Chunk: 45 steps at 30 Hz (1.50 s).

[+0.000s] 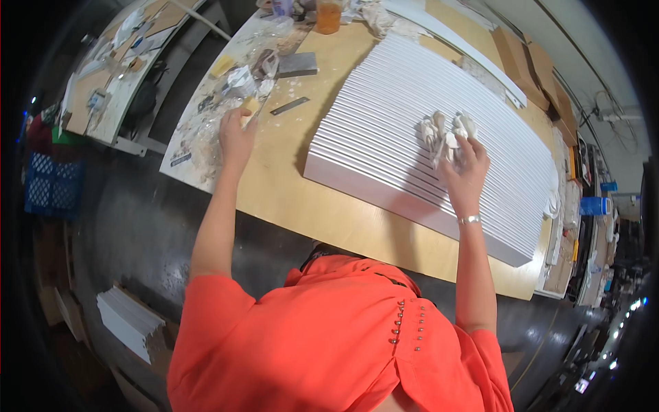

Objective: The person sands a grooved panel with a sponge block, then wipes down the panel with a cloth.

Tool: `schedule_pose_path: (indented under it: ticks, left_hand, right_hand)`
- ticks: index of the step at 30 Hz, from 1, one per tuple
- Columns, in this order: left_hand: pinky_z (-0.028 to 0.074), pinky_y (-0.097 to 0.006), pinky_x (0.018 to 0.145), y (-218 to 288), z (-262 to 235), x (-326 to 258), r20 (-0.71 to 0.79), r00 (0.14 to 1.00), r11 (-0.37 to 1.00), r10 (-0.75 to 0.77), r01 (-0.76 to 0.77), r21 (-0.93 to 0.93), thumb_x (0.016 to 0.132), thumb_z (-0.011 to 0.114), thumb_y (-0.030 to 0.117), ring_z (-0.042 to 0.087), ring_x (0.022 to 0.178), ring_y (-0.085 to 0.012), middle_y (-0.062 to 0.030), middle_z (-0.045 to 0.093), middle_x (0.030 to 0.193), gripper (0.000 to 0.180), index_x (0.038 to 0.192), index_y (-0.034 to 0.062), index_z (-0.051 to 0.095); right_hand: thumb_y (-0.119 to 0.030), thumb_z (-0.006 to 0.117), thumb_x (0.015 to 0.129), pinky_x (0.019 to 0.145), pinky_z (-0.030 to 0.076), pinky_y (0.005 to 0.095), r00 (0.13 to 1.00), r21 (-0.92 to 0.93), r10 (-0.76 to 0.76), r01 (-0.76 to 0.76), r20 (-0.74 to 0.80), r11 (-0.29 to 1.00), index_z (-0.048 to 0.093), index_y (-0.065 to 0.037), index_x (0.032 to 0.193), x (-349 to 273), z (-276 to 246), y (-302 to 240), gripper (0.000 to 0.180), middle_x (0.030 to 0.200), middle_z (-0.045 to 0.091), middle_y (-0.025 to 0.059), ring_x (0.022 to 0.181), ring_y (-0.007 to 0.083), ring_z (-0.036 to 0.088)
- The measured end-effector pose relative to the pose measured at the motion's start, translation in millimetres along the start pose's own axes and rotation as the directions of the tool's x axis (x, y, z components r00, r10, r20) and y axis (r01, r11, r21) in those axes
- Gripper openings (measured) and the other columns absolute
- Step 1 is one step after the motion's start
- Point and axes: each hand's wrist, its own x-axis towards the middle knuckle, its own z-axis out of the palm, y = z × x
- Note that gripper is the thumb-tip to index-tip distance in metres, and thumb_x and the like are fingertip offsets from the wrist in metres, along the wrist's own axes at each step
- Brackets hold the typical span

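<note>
A yellowish piece (251, 105) is pinched by the left hand (236, 134), at the left of the counter (274, 196). On stacked white strips (384, 103) at right, crumpled white cloth (465, 124) is touched by the half-curled right hand (467, 167); whether its grip is closed cannot be told.

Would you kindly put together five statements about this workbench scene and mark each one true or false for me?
1. The right hand is at a crumpled white bundle on the ribbed white stack. True.
2. The left hand rests on the ribbed white stack. False: the left hand is over the left part of the table, apart from the stack.
3. A blue crate is to the left of the table. True.
4. The flat grey strip lies on top of the stack. False: the flat grey strip lies on the tabletop, left of the stack.
5. The silvery wristband is on the right wrist. True.
</note>
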Motion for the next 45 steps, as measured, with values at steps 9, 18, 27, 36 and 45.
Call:
schedule_pose_path:
  ticks: [9,18,27,36,45]
  left_hand:
    - [0.046,-0.038,0.093,157,1,-46,0.208,0.928,0.874,0.308,-0.19,-0.447,0.077,0.072,0.006,0.058,0.109,-0.0306,-0.0123,0.063,0.113,0.035,0.11,0.0034,0.062]
    - [0.039,-0.042,0.105,116,34,-80,0.373,0.92,0.94,0.119,0.017,-0.34,0.07,0.081,0.011,0.046,0.126,-0.0346,-0.0168,0.049,0.136,0.082,0.141,0.0054,0.039]
    - [0.031,-0.038,0.111,107,48,-109,0.287,0.956,0.913,0.06,0.064,-0.403,0.075,0.074,0.007,0.041,0.131,-0.0301,-0.0178,0.042,0.143,0.084,0.146,0.0015,0.03]
    - [0.04,-0.041,0.102,90,64,-100,0.229,0.972,0.921,0.057,0.038,-0.389,0.07,0.082,0.019,0.05,0.122,-0.0352,-0.0209,0.051,0.133,0.087,0.142,0.0021,0.036]
    - [0.04,-0.041,0.104,50,88,-135,0.501,0.85,0.49,-0.165,0.511,-0.706,0.081,0.074,0.027,0.05,0.123,-0.0279,-0.0135,0.049,0.135,0.073,0.14,0.0058,0.039]
  right_hand:
    - [-0.019,0.074,0.068,0.09,0.046,0.0462,0.989,-0.216,0.113,-0.09,0.099,0.972,0.068,-0.012,0.103,16,32,31,0.036,0.115,0.058,0.0135,0.106,0.0362,0.053]
    - [-0.006,0.069,0.063,0.075,0.05,0.0414,0.995,0.105,-0.058,0.049,0.08,0.993,0.058,-0.011,0.116,-10,21,-47,0.054,0.101,0.062,0.0099,0.092,0.0311,0.06]
    - [-0.013,0.063,0.074,0.087,0.04,0.044,0.929,0.066,-0.353,0.347,0.11,0.935,0.056,-0.009,0.111,-55,61,-38,0.038,0.108,0.055,0.0079,0.103,0.03,0.051]
    - [-0.01,0.065,0.07,0.082,0.041,0.0435,0.942,0.167,-0.32,0.302,0.096,0.939,0.059,-0.01,0.104,-45,59,-37,0.035,0.102,0.057,0.0068,0.097,0.029,0.052]
    - [-0.01,0.067,0.065,0.088,0.044,0.047,0.964,0.341,-0.266,0.246,0.012,0.907,0.062,-0.009,0.105,-40,101,-145,0.04,0.112,0.056,0.0138,0.104,0.0363,0.052]
